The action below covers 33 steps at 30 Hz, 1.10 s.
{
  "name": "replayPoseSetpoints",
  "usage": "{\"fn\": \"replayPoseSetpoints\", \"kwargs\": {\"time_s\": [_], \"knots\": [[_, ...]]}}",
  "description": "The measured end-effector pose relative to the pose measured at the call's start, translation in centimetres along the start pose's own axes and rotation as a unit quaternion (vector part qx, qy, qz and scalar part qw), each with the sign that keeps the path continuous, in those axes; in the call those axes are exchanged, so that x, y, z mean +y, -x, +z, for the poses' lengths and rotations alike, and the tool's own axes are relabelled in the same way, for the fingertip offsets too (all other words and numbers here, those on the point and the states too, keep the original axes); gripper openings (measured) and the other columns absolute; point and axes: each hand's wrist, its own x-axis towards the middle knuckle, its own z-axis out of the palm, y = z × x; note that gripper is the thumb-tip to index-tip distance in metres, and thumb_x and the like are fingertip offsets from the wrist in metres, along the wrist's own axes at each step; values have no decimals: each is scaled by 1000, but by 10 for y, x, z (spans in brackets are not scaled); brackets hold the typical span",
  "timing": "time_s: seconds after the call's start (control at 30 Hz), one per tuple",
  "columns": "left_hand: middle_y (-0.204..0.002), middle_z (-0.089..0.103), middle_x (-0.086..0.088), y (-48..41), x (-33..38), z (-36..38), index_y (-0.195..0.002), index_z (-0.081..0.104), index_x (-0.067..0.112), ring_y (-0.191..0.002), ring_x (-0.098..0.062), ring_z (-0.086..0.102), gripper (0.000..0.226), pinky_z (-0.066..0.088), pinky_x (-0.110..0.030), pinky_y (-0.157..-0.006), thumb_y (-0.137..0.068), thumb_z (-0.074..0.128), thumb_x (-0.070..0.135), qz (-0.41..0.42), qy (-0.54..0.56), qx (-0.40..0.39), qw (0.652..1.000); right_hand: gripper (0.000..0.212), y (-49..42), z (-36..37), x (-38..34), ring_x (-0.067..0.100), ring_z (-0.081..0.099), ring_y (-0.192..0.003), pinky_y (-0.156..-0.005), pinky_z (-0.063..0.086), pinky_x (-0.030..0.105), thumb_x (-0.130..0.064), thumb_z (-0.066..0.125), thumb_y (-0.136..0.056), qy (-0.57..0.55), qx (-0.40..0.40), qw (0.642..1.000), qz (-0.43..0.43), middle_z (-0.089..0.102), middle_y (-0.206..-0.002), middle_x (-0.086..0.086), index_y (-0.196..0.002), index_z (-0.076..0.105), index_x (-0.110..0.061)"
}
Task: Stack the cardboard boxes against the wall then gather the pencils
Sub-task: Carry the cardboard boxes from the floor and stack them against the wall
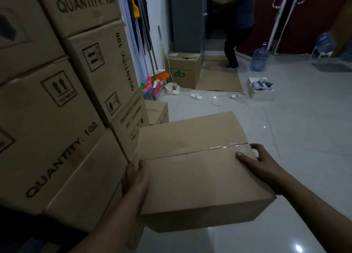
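Hands (136, 178): two
Printed cardboard boxes (57, 119) stacked left: at least six
Plain taped box (198, 169): one
Water jugs (258, 57): two
Person (238, 24) beyond: one

A storeroom or back room: shipping cartons (57, 110) printed "QUANTITY: 100" stacked high along the left of the frame, brooms (161, 75) leaning against the wall at upper middle, a water jug (259, 58) on the tiled floor (295, 131) at upper right.

Left hand (135, 178) gripping, right hand (262, 162) gripping
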Motion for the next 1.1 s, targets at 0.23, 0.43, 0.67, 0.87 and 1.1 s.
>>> {"fn": "replayPoseSetpoints", "kwargs": {"time_s": [0.23, 0.43, 0.67, 0.87, 1.1], "knots": [[-151, 38, -13, -74, 72, 65, -148, 36, 26, -135, -37, 37, 57, 31, -45, -112, -96, 39, 50, -1, -23, -23, 999, 58, -101, -12, -26, 27, 66, -97, -75, 57, 41, -54, 61, -90, -4, 0, 1000, 12, 64, -119, 3, -142, 48, -32], [-153, 37, -9, -111, 122, 117, -148, 37, 24, -136, -33, 37, 55, 29, -42, -111, -97, 38, 45, 0, -17, -19, 1000, 58, -190, -37, -44, 28, 65, -99, -82, 56, 47, -55, 60, -89, 1, -5, 1000, 3, 63, -121, 5, -142, 49, -34], [-140, 51, -15, -125, 202, 166, -139, 48, 13, -123, -37, 50, 57, 40, -43, -105, -90, 48, 40, -58, 53, 25, 997, 45, -293, -86, -80, 25, 66, -95, -72, 54, 38, -52, 62, -90, -11, -32, 999, -25, 65, -119, 3, -132, 55, -37], [-135, 52, -15, -157, 283, 188, -135, 47, 13, -118, -38, 52, 56, 43, -47, -103, -86, 46, 38, -21, 43, 33, 998, 55, -372, -108, -128, 30, 61, -100, -85, 52, 48, -50, 60, -91, -10, -46, 997, -65, 60, -122, 7, -142, 49, -29], [-145, 43, -15, -240, 348, 198, -145, 35, 14, -130, -37, 43, 57, 38, -42, -102, -95, 43, 38, 1, -26, 71, 997, 55, -459, -79, -179, 23, 59, -94, -74, 49, 40, -45, 59, -94, -46, -58, 992, -104, 58, -123, 7, -143, 47, -23]]}}
